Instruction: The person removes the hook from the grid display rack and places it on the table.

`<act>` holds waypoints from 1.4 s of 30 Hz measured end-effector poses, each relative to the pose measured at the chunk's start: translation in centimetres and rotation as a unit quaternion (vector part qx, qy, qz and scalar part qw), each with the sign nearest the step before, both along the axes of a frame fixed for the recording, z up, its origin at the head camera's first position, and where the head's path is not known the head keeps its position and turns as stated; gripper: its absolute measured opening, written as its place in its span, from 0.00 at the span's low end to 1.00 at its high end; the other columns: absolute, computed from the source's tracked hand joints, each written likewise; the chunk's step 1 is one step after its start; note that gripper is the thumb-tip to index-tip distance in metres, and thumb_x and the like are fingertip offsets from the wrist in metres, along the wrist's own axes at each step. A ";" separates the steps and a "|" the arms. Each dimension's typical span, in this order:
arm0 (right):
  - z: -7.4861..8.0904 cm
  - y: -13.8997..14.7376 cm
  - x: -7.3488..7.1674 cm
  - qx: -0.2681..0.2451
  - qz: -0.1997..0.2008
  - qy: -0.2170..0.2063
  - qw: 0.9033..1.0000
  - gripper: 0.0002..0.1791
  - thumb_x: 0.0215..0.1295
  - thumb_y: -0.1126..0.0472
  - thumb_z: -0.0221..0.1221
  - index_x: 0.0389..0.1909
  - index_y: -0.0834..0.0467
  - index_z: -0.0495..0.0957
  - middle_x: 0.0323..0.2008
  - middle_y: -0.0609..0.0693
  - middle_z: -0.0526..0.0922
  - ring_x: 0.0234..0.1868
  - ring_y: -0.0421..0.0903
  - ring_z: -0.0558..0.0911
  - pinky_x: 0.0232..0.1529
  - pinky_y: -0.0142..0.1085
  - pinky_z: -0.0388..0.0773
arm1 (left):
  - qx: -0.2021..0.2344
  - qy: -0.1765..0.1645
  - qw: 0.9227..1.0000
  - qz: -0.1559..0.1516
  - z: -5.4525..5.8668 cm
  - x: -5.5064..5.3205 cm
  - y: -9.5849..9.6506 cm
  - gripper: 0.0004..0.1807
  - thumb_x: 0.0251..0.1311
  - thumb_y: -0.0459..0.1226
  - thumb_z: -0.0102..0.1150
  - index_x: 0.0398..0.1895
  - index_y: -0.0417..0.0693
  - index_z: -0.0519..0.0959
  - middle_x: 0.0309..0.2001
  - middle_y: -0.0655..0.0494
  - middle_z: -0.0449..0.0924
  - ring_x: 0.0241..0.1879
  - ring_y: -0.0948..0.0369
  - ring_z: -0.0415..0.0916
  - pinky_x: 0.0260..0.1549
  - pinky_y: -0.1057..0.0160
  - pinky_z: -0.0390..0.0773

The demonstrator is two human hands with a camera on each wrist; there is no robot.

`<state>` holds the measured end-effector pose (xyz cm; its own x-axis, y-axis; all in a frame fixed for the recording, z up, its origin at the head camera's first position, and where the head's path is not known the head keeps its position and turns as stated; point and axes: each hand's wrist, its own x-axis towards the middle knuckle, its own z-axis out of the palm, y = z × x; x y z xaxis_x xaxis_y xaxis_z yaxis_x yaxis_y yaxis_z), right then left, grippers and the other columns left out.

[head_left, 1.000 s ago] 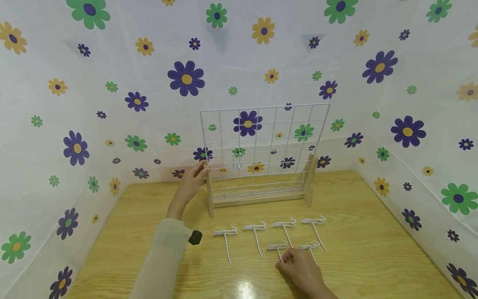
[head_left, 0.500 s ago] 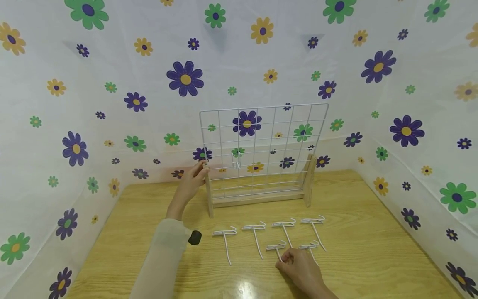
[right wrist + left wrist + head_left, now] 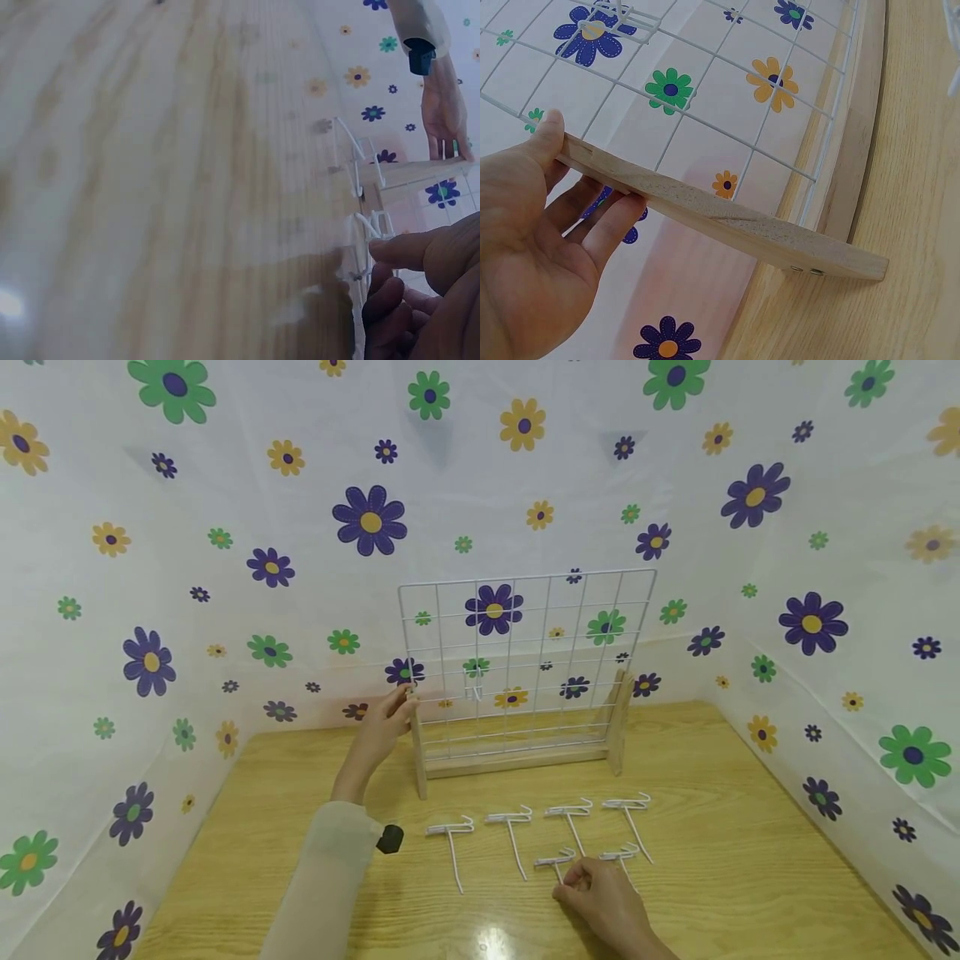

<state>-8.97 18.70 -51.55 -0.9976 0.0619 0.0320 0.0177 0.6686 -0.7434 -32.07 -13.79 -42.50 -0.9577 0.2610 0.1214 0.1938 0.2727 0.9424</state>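
Note:
A white wire grid panel (image 3: pixel 527 578) stands upright in a wooden stand (image 3: pixel 517 763) at the back of the table. My left hand (image 3: pixel 378 727) grips the stand's left side post (image 3: pixel 727 214), thumb on one side and fingers on the other. One white wire hook (image 3: pixel 476 691) hangs on the grid, left of its middle. At the front, my right hand (image 3: pixel 606 897) pinches the prong of another white display hook (image 3: pixel 553 861), which lies low at the table. Its fingertips hide part of that prong. Just to the right lies a similar hook (image 3: pixel 619 856), partly behind the hand.
A row of several white hooks, from the leftmost hook (image 3: pixel 450 829) to the rightmost hook (image 3: pixel 627 803), lies between stand and right hand. Flower-printed cloth (image 3: pixel 315 610) walls the wooden table (image 3: pixel 720 860) at the back and sides.
The head view has shifted slightly. Both hands keep their places, left on the post and right at the hook.

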 end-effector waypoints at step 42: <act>9.4 -4.2 -8.9 -0.128 -0.015 0.177 0.976 0.16 0.74 0.61 0.63 0.56 0.66 0.80 0.40 0.54 0.86 0.26 0.51 0.84 0.11 0.27 0.69 | 0.009 0.015 1.000 -0.002 -0.4 -0.4 -0.1 0.35 0.80 0.48 0.49 0.82 0.43 0.56 0.75 0.35 0.63 0.71 0.41 0.66 0.64 0.50 0.77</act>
<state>-17.83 14.48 -42.10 -0.9246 0.1425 0.3532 -0.2528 0.4639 -0.8490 -32.42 -13.85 -42.88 -0.9526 0.2622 0.1545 0.2228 0.2550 0.9409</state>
